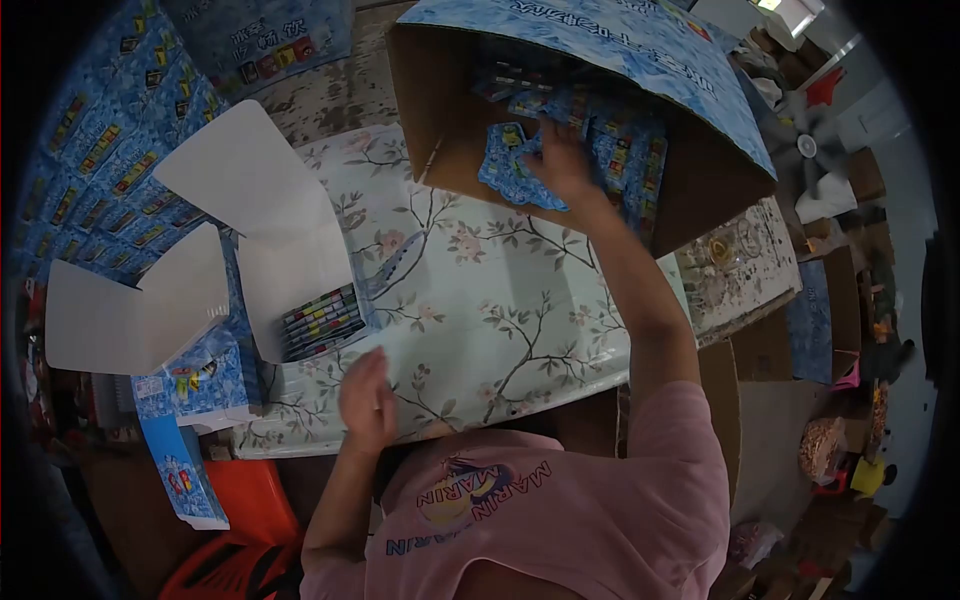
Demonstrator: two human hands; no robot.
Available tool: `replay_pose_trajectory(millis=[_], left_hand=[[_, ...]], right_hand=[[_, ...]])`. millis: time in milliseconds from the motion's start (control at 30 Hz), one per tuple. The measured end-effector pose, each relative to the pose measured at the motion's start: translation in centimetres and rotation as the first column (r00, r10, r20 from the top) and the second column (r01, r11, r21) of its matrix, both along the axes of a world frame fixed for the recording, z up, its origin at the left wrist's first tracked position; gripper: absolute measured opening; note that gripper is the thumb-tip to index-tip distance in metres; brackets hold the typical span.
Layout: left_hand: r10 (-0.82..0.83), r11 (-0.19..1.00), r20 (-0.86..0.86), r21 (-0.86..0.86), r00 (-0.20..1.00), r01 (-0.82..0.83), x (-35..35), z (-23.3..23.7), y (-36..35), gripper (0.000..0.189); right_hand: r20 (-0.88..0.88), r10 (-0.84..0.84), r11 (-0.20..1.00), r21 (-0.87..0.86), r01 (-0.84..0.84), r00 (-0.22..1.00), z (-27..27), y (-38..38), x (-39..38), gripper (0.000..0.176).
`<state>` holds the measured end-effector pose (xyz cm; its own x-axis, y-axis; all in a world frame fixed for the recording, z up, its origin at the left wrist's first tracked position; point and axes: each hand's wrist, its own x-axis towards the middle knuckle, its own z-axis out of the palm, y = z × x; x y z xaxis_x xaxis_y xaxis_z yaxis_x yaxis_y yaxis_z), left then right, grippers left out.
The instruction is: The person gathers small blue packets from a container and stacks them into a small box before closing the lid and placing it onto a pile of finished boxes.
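My right hand (pixel 562 165) reaches into a large cardboard box (pixel 700 190) lying on its side, its open mouth toward me. With fingers spread, it touches blue printed packets (pixel 510 170) at the box's lower lip; more packets (pixel 620 160) lie in rows behind and to the right. My left hand (pixel 368 400) hovers by the table's front edge, slightly blurred, its fingers loosely apart and nothing visible in it. Just beyond it stands a small carton (pixel 300 230) with its white lid raised, holding a stack of colourful packets (pixel 322 322).
Another white-lidded carton (pixel 195 375) sits at the table's left corner. Large blue printed boxes (pixel 120 130) stand behind it. A flowered cloth (pixel 460 300) covers the table. An orange chair (pixel 245 510) is below left; a fan (pixel 806 146) stands far right.
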<state>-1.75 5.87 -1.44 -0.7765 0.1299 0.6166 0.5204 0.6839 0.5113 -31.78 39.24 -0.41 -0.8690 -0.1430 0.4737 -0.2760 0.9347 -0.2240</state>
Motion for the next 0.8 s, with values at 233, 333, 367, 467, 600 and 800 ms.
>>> replay_pose_trajectory(millis=[233,333,367,467,600,800], left_hand=[[0.084,0.944,0.348,-0.328,0.934,0.037,-4.6,-3.3,5.9,0.049],[0.074,0.956,0.411,-0.289,0.909,0.053,-4.4,-2.9,5.5,0.050],[0.067,0.956,0.431,-0.286,0.900,0.066,-4.4,-2.7,5.5,0.052],[0.060,0.956,0.463,-0.283,0.884,0.083,-4.4,-2.7,5.3,0.055],[0.045,0.962,0.476,-0.259,0.879,0.091,-4.6,-2.8,5.3,0.055],[0.045,0.965,0.467,-0.250,0.883,0.083,-4.6,-2.8,5.2,0.054]], right_hand=[[-0.135,-0.132,0.913,0.370,0.173,0.982,-0.5,1.0,-11.7,0.061],[-0.103,-0.216,0.838,0.490,0.239,0.971,-1.3,1.1,-14.4,0.054],[-0.161,-0.237,0.806,0.518,0.286,0.958,-1.6,1.0,-15.0,0.051],[-0.045,-0.299,0.810,0.517,0.278,0.953,-1.0,0.9,-16.6,0.048],[-0.293,-0.163,0.932,0.266,0.244,0.942,-4.2,2.4,-21.1,0.045],[0.215,-0.187,0.842,0.537,0.044,0.959,-2.1,2.1,-16.7,0.037]])
